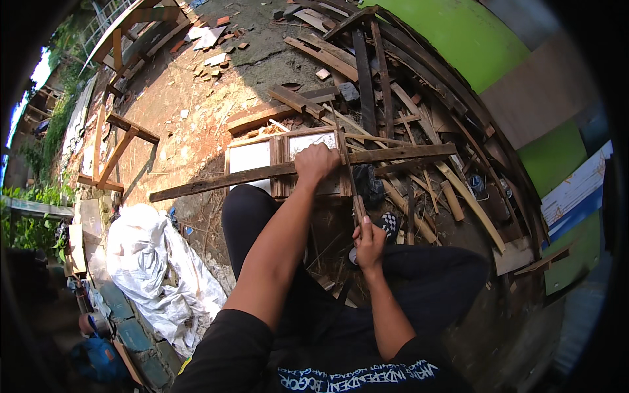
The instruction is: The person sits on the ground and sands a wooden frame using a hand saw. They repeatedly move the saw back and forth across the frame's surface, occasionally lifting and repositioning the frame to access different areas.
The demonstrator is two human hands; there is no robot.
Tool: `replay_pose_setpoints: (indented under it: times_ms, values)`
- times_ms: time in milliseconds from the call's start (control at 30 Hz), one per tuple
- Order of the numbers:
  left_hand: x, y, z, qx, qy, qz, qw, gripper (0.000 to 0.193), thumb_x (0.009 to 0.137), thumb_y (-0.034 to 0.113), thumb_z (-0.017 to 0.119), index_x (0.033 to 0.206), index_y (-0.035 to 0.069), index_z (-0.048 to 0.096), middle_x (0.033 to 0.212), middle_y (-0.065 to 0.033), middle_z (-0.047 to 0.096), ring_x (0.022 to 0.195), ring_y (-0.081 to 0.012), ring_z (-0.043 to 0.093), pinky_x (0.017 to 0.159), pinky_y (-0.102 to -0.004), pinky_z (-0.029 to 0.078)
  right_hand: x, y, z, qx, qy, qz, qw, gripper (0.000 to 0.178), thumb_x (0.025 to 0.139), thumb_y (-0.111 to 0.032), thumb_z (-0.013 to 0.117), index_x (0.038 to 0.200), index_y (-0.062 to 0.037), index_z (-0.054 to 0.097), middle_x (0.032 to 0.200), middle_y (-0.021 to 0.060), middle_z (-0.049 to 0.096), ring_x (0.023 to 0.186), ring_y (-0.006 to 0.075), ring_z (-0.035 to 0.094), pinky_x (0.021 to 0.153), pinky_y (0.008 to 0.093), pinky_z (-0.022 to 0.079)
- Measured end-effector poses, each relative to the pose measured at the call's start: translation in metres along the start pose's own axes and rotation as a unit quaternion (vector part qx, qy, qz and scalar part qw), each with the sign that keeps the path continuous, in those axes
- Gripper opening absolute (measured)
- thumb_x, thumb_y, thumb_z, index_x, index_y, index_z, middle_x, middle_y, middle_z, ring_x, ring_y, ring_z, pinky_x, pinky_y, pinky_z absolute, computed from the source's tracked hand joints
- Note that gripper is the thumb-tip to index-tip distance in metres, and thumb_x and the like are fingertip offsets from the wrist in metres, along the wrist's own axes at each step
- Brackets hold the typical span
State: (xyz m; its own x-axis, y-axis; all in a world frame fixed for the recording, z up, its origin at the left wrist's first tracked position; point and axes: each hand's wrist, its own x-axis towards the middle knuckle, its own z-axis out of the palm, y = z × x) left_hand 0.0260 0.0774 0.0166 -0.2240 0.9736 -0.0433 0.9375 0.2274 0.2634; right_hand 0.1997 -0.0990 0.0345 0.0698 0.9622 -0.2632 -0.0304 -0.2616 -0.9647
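A long, weathered wooden beam (229, 182) lies across a small wooden frame with white panels (249, 156). My left hand (317, 162) is closed over the beam near its middle, holding it against the frame. Just right of it, a handsaw (352, 177) crosses the beam, its narrow blade seen almost edge-on and pointing away from me. My right hand (370, 243) is wrapped round the saw's handle, nearer my body. How deep the blade sits in the wood cannot be made out.
Scrap boards (419, 131) are heaped to the right, beside green panels (458, 39). A white plastic sheet (154, 262) lies at the lower left. Broken tiles (213, 59) litter the ground ahead, and a wooden trestle (118, 154) stands left. My bent knees flank the frame's near side.
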Motion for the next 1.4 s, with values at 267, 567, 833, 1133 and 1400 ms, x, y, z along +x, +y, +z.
replay_pose_setpoints:
  times_ms: [267, 567, 833, 1133, 1400]
  values:
    - [0.011, -0.004, -0.005, -0.007, 0.045, -0.005, 0.999, 0.041, 0.082, 0.036, 0.052, 0.076, 0.002, 0.075, 0.078, -0.0246, 0.071, 0.070, -0.0397, 0.071, 0.066, -0.0488, 0.057, -0.108, 0.007, -0.040, 0.015, 0.014, 0.062, 0.998, 0.052, 0.105, -0.032, 0.045, 0.063, -0.0014, 0.054, 0.052, -0.0025, 0.044, 0.047, 0.0044, 0.039, 0.046, 0.0244, 0.026]
    - [0.008, -0.003, -0.003, -0.002, 0.024, -0.003, 1.000, 0.041, 0.082, 0.035, 0.051, 0.078, 0.001, 0.075, 0.077, -0.0233, 0.071, 0.070, -0.0394, 0.071, 0.066, -0.0494, 0.057, -0.059, -0.003, -0.024, 0.014, -0.019, 0.046, 0.999, 0.053, 0.106, -0.034, 0.042, 0.066, -0.0011, 0.054, 0.052, -0.0027, 0.042, 0.044, 0.0047, 0.037, 0.043, 0.0238, 0.025]
    - [0.009, 0.000, -0.010, 0.000, 0.028, 0.011, 1.000, 0.043, 0.083, 0.036, 0.052, 0.077, 0.000, 0.074, 0.078, -0.0248, 0.071, 0.071, -0.0395, 0.071, 0.067, -0.0487, 0.057, -0.042, 0.004, -0.011, 0.041, -0.015, 0.045, 0.998, 0.056, 0.105, -0.034, 0.044, 0.062, -0.0009, 0.053, 0.052, -0.0026, 0.042, 0.046, 0.0055, 0.037, 0.046, 0.0259, 0.025]
    - [0.010, -0.004, -0.011, 0.003, 0.006, -0.001, 1.000, 0.044, 0.085, 0.037, 0.050, 0.078, 0.001, 0.075, 0.081, -0.0249, 0.071, 0.073, -0.0400, 0.071, 0.068, -0.0488, 0.057, -0.114, -0.003, -0.042, 0.013, -0.004, 0.083, 0.996, 0.055, 0.106, -0.034, 0.042, 0.063, -0.0013, 0.054, 0.051, -0.0012, 0.044, 0.043, 0.0053, 0.037, 0.043, 0.0241, 0.026]
    - [0.006, -0.002, 0.004, -0.012, 0.043, 0.029, 0.999, 0.045, 0.085, 0.039, 0.051, 0.073, 0.002, 0.074, 0.074, -0.0236, 0.070, 0.068, -0.0381, 0.071, 0.062, -0.0490, 0.057, -0.004, -0.001, -0.006, 0.031, -0.014, 0.032, 0.999, 0.055, 0.106, -0.032, 0.044, 0.063, 0.0005, 0.054, 0.051, -0.0027, 0.041, 0.046, 0.0054, 0.037, 0.046, 0.0269, 0.025]
